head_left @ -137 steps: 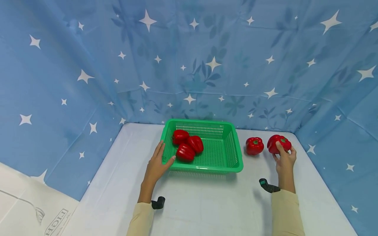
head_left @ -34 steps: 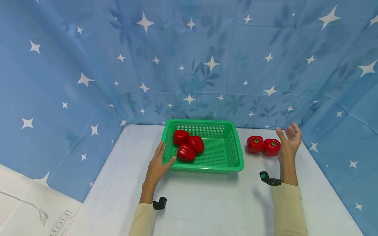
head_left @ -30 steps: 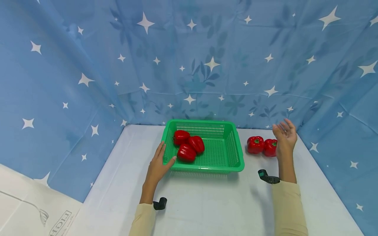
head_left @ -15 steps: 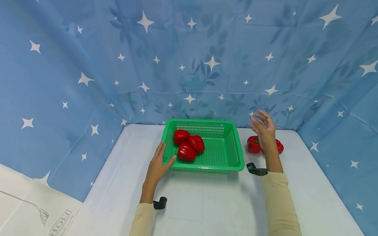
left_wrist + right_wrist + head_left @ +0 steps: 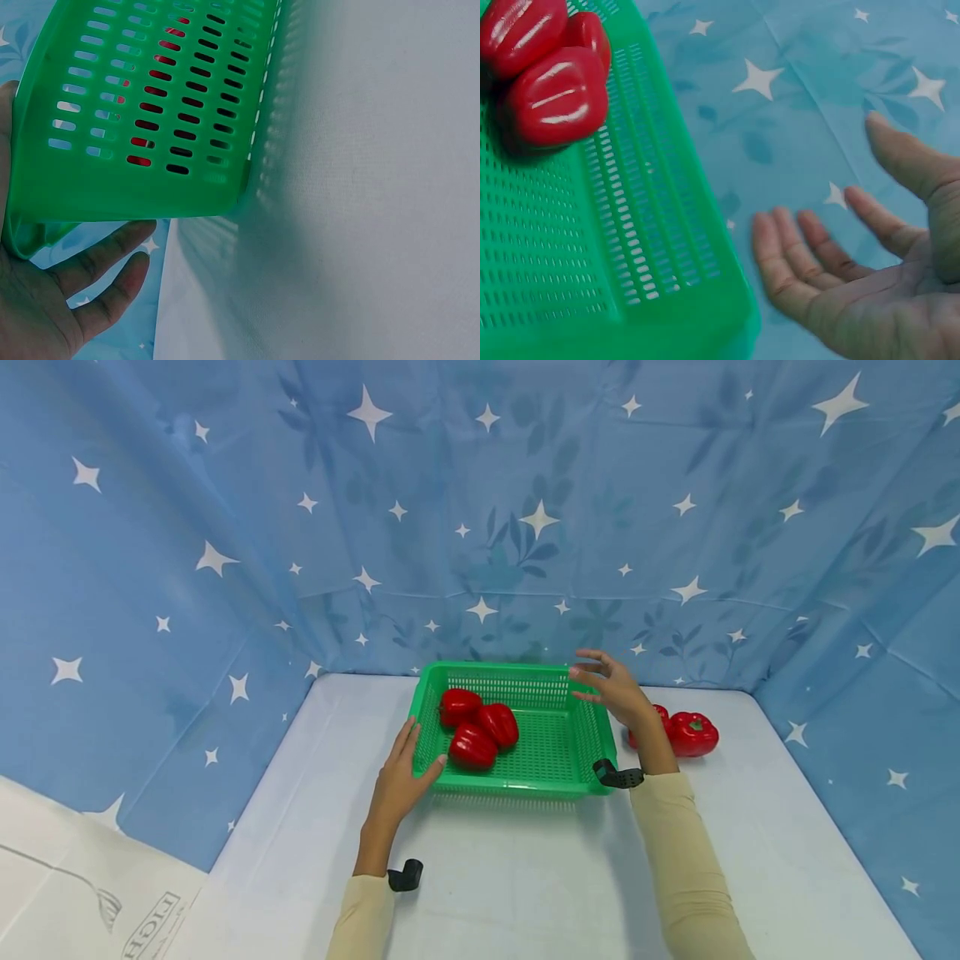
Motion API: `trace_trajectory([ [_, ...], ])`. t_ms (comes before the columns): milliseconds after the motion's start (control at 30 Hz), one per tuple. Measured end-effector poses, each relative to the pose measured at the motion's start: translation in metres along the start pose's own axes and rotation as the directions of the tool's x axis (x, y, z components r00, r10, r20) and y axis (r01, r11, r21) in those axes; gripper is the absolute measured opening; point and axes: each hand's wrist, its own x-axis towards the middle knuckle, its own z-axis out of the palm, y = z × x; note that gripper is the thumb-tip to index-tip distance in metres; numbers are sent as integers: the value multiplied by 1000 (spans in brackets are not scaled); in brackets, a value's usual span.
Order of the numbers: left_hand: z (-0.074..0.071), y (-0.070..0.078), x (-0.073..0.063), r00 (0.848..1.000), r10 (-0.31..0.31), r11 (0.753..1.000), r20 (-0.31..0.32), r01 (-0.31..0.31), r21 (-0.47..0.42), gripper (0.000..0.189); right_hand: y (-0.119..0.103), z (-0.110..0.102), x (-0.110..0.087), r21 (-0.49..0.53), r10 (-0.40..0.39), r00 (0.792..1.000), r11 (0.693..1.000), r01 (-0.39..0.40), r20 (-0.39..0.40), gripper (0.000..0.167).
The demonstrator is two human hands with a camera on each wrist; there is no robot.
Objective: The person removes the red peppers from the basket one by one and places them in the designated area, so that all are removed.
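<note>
A green plastic basket (image 5: 517,788) stands on the table with three red bell peppers in its left part: one at the back (image 5: 459,707), one on the right (image 5: 499,725) and one in front (image 5: 472,747). My left hand (image 5: 397,787) rests along the left rim, thumb by the front corner; its fingers stretch beside the wall in the left wrist view. My right hand (image 5: 615,692), holding nothing, hovers over the right rim, fingers spread. Behind that forearm, a whole bell pepper (image 5: 692,734) sits beside another (image 5: 662,712) that is partly hidden.
The white-covered table (image 5: 510,877) runs up to a blue curtain (image 5: 480,527) with white stars at the back and sides. Pale printed cloth (image 5: 90,893) shows at lower left. Each wrist wears a black camera.
My right hand, which gripped the far right bell pepper, has let it go beside the other one. It has since swept left to the basket. My left hand stays put.
</note>
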Motion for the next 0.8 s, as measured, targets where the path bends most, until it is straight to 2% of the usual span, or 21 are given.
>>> trace_trajectory([
  [200, 0, -1, 0, 1000, 7, 1000, -11, -7, -4, 85, 7, 13, 18, -17, 133, 983, 991, -132, 129, 61],
  [500, 0, -1, 0, 1000, 0, 1000, -6, 0, 0, 85, 18, 40, 33, -117, 286, 939, 956, -267, 193, 66],
  [800, 0, -1, 0, 1000, 0, 1000, 3, 0, -1, 84, 37, 56, 45, -95, 383, 897, 924, -371, 221, 67],
])
